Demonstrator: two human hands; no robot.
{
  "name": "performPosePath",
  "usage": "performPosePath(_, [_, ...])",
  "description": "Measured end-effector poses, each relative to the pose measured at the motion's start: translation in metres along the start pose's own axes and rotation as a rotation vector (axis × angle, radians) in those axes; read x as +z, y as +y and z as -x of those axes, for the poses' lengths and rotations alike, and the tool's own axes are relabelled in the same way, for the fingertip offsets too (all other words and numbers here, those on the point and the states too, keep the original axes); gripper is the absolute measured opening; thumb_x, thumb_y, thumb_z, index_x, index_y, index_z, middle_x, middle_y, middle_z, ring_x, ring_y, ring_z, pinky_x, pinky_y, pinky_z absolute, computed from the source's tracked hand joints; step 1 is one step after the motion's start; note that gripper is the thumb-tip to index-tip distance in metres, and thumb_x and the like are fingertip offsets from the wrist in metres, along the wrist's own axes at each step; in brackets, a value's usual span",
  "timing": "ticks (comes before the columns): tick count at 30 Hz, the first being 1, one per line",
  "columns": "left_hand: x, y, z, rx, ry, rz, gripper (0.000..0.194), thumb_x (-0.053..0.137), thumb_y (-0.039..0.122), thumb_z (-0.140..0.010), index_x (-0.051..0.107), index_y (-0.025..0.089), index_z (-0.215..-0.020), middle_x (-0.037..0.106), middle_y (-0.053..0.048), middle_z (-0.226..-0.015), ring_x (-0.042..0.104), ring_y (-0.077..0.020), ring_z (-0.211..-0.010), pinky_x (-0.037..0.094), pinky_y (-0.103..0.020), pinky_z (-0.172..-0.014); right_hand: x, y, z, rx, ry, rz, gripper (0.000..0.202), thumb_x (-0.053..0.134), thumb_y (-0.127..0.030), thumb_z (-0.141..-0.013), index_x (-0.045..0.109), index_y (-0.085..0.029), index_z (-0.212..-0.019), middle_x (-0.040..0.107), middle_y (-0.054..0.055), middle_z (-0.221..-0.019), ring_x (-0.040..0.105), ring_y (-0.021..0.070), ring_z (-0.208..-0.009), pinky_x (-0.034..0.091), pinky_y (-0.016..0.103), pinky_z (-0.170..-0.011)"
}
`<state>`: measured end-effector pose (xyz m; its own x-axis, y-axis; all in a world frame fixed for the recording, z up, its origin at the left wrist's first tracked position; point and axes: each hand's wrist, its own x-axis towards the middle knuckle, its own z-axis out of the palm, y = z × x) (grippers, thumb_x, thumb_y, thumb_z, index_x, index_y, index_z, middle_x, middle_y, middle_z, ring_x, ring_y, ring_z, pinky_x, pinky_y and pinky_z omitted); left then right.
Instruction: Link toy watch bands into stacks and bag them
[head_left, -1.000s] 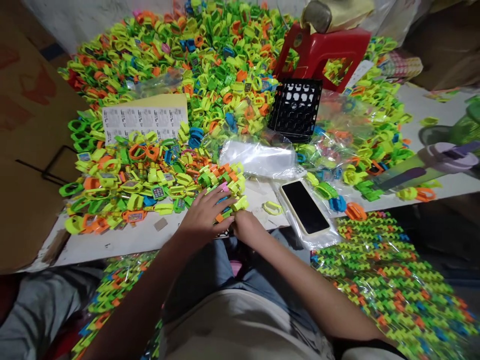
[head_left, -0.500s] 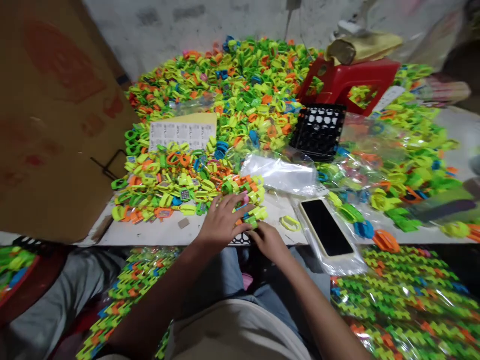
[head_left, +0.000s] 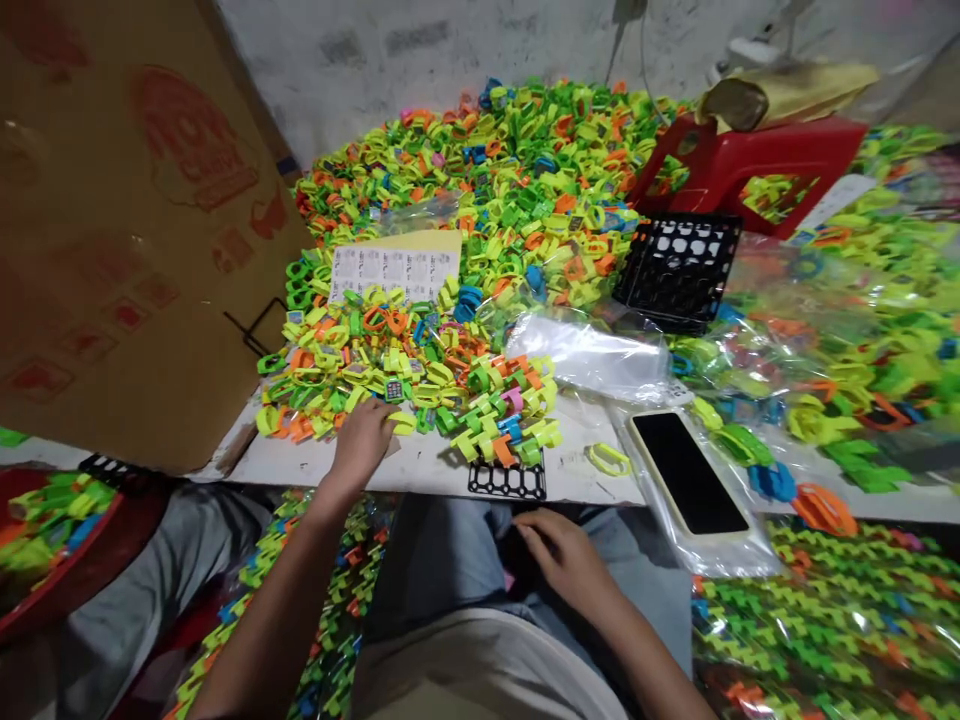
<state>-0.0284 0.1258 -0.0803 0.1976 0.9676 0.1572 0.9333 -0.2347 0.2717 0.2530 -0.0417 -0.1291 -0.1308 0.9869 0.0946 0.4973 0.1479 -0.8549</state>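
Observation:
My left hand (head_left: 363, 440) is at the front of the small pile of colourful plastic watches (head_left: 330, 370), its fingers closed on a yellow-green watch (head_left: 403, 423). Several watches stand in rows (head_left: 506, 410) on a black grid tray (head_left: 507, 481), whose near part shows bare at the table's front edge. Below that edge, over my lap, my right hand (head_left: 562, 555) hangs with loosely spread fingers and nothing in it. A single yellow watch (head_left: 609, 460) lies right of the tray.
A phone (head_left: 688, 473) lies on plastic bags at the right front. Stacked black trays (head_left: 679, 270) stand before a red stool (head_left: 780, 165). A sticker sheet (head_left: 394, 268) leans on the large heap. A cardboard box (head_left: 150, 230) is at the left, clear bags (head_left: 589, 355) mid-table.
My left hand has moved left from the rows of watches to the loose pile. My right hand has drawn back from the tray, down over my lap. The view has shifted slightly.

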Motion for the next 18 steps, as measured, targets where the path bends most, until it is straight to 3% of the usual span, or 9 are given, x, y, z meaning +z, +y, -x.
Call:
performPosePath(4, [-0.026, 0.011, 0.009, -0.049, 0.105, 0.218, 0.025, 0.044, 0.020, -0.077, 0.065, 0.018, -0.089, 0.067, -0.006, -0.095, 0.061, -0.0207, -0.087, 0.049, -0.032, -0.077, 0.009, -0.022, -0.007, -0.011, 0.009, -0.056, 0.022, 0.046, -0.026, -0.090, 0.067, -0.021, -0.095, 0.069, 0.005, -0.081, 0.064, 0.0166, -0.074, 0.049, 0.027, -0.070])
performPosePath(7, [-0.043, 0.042, 0.035, -0.175, 0.189, 0.501, 0.019, 0.054, 0.025, -0.070, 0.058, 0.021, -0.088, 0.066, -0.001, -0.079, 0.062, -0.0169, -0.068, 0.049, -0.027, -0.059, 0.015, -0.044, -0.013, -0.015, 0.133, -0.073, 0.030, 0.055, -0.027, -0.085, 0.060, -0.019, -0.113, 0.063, 0.002, -0.077, 0.058, 0.0143, -0.064, 0.046, 0.024, -0.060])
performPosePath(8, [-0.044, 0.058, 0.046, -0.177, 0.152, 0.604, 0.019, 0.053, 0.026, -0.072, 0.054, 0.021, -0.090, 0.064, 0.001, -0.073, 0.061, -0.0154, -0.060, 0.049, -0.026, -0.054, 0.015, -0.051, -0.014, -0.012, 0.161, -0.067, 0.036, 0.058, -0.027, -0.083, 0.057, -0.018, -0.118, 0.062, 0.001, -0.077, 0.056, 0.0138, -0.063, 0.044, 0.023, -0.058])
performPosePath(10, [-0.041, 0.092, 0.067, -0.033, -0.051, 0.714, 0.026, 0.047, 0.028, -0.079, 0.051, 0.022, -0.104, 0.065, 0.002, -0.075, 0.059, -0.0136, -0.055, 0.048, -0.025, -0.051, 0.015, -0.063, -0.015, -0.002, 0.159, -0.051, 0.034, 0.061, -0.023, -0.078, 0.059, -0.019, -0.111, 0.059, -0.001, -0.073, 0.052, 0.0126, -0.060, 0.040, 0.022, -0.056])
performPosePath(12, [-0.030, 0.123, 0.084, 0.099, -0.156, 0.606, 0.031, 0.042, 0.024, -0.081, 0.050, 0.023, -0.110, 0.064, 0.002, -0.073, 0.059, -0.0137, -0.054, 0.046, -0.025, -0.051, 0.012, -0.070, -0.011, 0.028, 0.122, -0.054, 0.011, 0.059, -0.015, -0.072, 0.061, -0.019, -0.082, 0.051, -0.004, -0.062, 0.046, 0.0105, -0.055, 0.034, 0.021, -0.052])
performPosePath(13, [-0.024, 0.135, 0.089, 0.142, -0.187, 0.538, 0.030, 0.040, 0.023, -0.082, 0.051, 0.023, -0.110, 0.062, 0.003, -0.065, 0.057, -0.0141, -0.051, 0.044, -0.025, -0.049, 0.009, -0.070, -0.008, 0.055, 0.107, -0.074, 0.007, 0.057, -0.012, -0.069, 0.055, -0.019, -0.067, 0.046, -0.006, -0.057, 0.042, 0.0094, -0.052, 0.031, 0.020, -0.050])
performPosePath(15, [-0.014, 0.152, 0.094, 0.215, -0.231, 0.440, 0.030, 0.036, 0.021, -0.084, 0.052, 0.022, -0.109, 0.059, 0.004, -0.058, 0.057, -0.0152, -0.048, 0.043, -0.025, -0.047, 0.003, -0.066, -0.001, 0.125, 0.094, -0.131, 0.018, 0.054, -0.012, -0.068, 0.043, -0.020, -0.055, 0.039, -0.007, -0.051, 0.038, 0.0078, -0.048, 0.027, 0.020, -0.047])
performPosePath(18, [-0.010, 0.159, 0.089, 0.362, -0.297, 0.419, 0.035, 0.040, 0.024, -0.087, 0.048, 0.021, -0.121, 0.068, -0.001, -0.078, 0.064, -0.0157, -0.065, 0.049, -0.027, -0.059, -0.012, -0.047, 0.005, 0.200, 0.145, -0.165, 0.014, 0.053, -0.020, -0.074, 0.048, -0.020, -0.061, 0.044, -0.006, -0.052, 0.041, 0.0083, -0.047, 0.029, 0.019, -0.046])
